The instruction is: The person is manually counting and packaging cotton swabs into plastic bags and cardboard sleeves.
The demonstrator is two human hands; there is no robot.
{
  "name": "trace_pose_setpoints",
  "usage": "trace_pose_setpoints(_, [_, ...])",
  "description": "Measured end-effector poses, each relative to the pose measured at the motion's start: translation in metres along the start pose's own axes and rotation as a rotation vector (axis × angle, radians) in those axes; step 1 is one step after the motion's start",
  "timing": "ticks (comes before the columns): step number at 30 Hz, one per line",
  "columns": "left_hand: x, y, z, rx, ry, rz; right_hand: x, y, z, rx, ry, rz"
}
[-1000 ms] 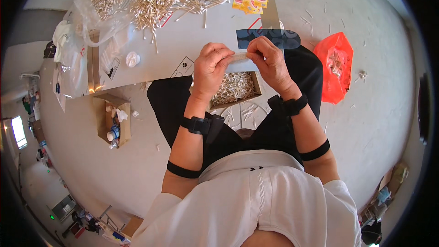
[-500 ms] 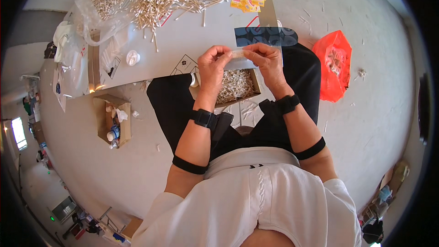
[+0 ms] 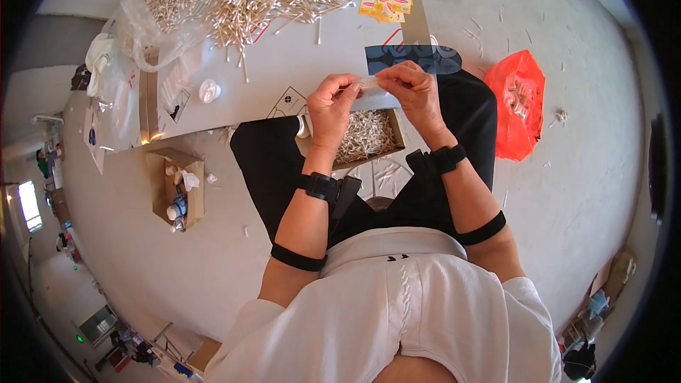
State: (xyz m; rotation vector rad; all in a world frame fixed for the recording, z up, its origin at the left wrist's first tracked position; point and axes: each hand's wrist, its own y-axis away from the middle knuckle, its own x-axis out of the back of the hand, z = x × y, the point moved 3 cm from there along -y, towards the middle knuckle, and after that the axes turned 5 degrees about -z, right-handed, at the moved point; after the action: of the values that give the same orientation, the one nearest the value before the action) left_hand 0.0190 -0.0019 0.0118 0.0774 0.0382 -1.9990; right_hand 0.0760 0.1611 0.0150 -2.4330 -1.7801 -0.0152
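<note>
Both wrists are sitting closer together than a second ago, the left hand (image 3: 328, 110) and right hand (image 3: 418, 99) pinching a small packet (image 3: 369, 87) by their fingertips. It is spanning the gap between the two hands, while a box (image 3: 399, 130) of cotton swabs (image 3: 365, 135) is showing between the wrists. The packet is looking pale, oblong and partly see-through, its details being too small to tell

Held packet (image 3: 369, 87): translucent, plastic-looking
Swab box (image 3: 399, 130): matt cardboard
Red bag (image 3: 512, 140): glossy plastic
White shirt (image 3: 447, 305): matt cloth
</note>
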Motion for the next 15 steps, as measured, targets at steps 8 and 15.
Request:
trace_pose_setpoints(8, [-0.013,-0.001,0.036,-0.37,-0.459,0.012,-0.009,-0.007,-0.044,0.316,0.448,-0.068])
trace_pose_setpoints(15, [-0.014,0.006,0.074,-0.555,-0.664,-0.013,-0.013,-0.008,-0.079,0.509,0.491,-0.11])
